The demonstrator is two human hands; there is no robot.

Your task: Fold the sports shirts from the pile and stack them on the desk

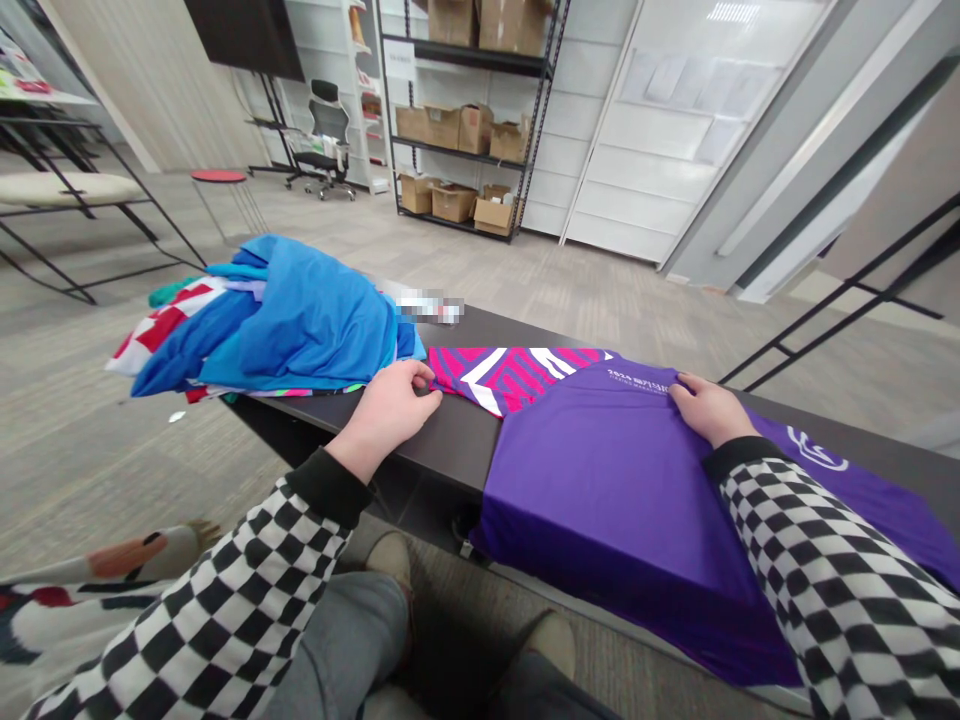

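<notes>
The purple shirt lies at four o'clock over the bench, apparently held flat by your left hand at its pink sleeve and your right hand on its far edge, though whether either pinches cloth, I cannot tell.

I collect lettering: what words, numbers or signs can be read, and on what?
"2024": on the purple fabric garment; the characters after and beneath it are too small to read.
The garment's white emblem: no readable letters.
White rectangular label on the black metal shelf unit: too blurred.
Pale paper sheets on the white panel: too blurred.
</notes>
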